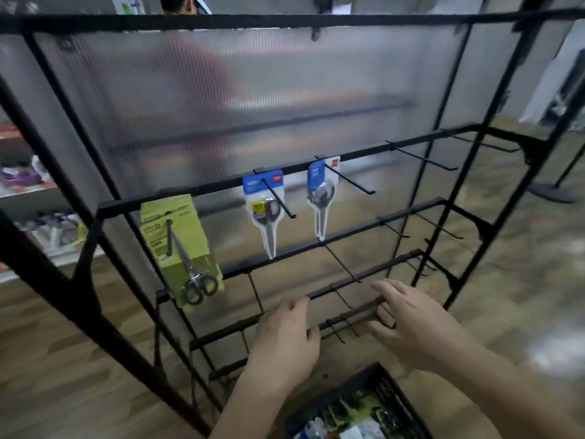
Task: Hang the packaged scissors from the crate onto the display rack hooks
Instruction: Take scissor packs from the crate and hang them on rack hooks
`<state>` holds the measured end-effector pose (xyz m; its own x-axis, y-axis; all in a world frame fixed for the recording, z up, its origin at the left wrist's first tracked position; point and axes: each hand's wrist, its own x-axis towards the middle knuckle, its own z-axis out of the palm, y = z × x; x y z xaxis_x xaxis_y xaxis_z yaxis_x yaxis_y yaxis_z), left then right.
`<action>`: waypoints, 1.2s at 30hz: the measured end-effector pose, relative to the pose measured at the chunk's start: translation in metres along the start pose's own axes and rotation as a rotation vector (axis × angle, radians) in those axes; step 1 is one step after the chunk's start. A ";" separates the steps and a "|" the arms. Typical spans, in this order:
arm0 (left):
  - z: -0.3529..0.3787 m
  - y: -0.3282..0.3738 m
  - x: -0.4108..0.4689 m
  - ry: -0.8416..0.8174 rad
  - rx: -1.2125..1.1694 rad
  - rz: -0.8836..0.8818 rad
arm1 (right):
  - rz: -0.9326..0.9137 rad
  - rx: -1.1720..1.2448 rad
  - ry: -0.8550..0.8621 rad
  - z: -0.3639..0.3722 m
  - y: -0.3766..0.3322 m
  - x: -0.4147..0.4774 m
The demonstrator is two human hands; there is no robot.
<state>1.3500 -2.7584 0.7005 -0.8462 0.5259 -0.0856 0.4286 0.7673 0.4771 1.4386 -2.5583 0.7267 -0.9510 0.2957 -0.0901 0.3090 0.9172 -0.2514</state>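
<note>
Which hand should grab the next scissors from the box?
Probably the right hand: it is empty with fingers spread and hovers nearer the black plastic crate of packaged scissors. The left hand is empty too, but curled by the black metal rack.

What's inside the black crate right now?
The crate holds a jumble of packages, yellow-green, white and blue. Blur hides which are scissors; lower layers are covered, and the frame cuts the rest off.
</note>
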 end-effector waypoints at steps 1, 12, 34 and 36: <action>0.007 0.011 0.003 -0.010 0.008 0.016 | 0.019 -0.010 -0.007 -0.003 0.014 -0.009; 0.098 0.145 0.010 -0.017 0.092 0.031 | -0.016 0.039 -0.077 -0.004 0.173 -0.054; 0.206 0.081 -0.026 -0.273 0.094 -0.128 | 0.090 0.032 -0.464 0.122 0.210 -0.063; 0.231 0.055 -0.020 -0.302 0.079 -0.165 | 0.138 0.082 -0.507 0.153 0.213 -0.051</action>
<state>1.4641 -2.6421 0.5265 -0.7793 0.4685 -0.4161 0.3274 0.8707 0.3670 1.5540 -2.4193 0.5300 -0.7845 0.2273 -0.5769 0.4499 0.8489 -0.2773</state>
